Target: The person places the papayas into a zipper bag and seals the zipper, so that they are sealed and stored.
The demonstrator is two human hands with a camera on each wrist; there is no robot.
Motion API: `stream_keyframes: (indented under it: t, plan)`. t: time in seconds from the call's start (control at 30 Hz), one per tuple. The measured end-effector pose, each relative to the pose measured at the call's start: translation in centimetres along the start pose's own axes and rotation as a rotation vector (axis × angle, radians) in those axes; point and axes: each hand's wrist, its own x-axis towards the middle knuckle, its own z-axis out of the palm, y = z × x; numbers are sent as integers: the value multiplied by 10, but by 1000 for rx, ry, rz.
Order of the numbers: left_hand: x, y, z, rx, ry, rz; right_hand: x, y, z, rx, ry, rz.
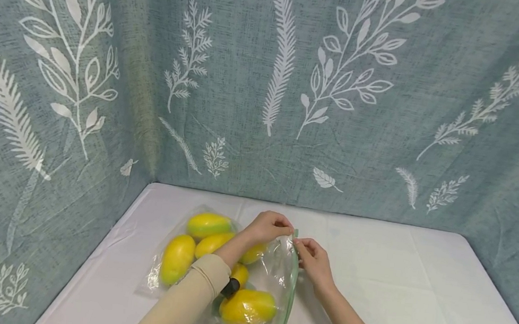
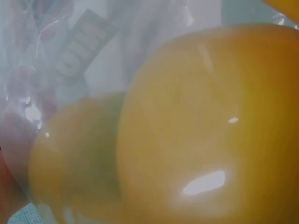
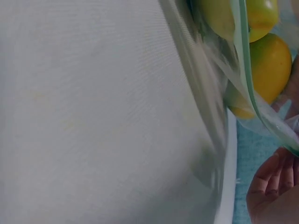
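A clear plastic zip bag lies on the table with several yellow-green mangoes inside. Its green zip strip runs along the right side of the bag. At the far end of that strip, my left hand pinches the bag's edge between thumb and fingers. Just to its right, my right hand pinches the strip with thumb and fingertips. Two mangoes fill much of the left wrist view, seen through the plastic. In the right wrist view, the right hand is beside the strip, its fingertips partly cut off.
A white cloth covers the table. Behind and at both sides hangs a blue-green curtain with white leaf prints. Black wrist devices show at both cuffs; the left forearm hides part of the bag and some mangoes.
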Motion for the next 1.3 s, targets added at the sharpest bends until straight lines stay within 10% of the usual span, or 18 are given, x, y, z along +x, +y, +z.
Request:
stream_keyframes:
  t: [1.3]
  plan:
    - [9, -4, -9, 2, 188, -72, -37, 14, -4, -61, -84, 12]
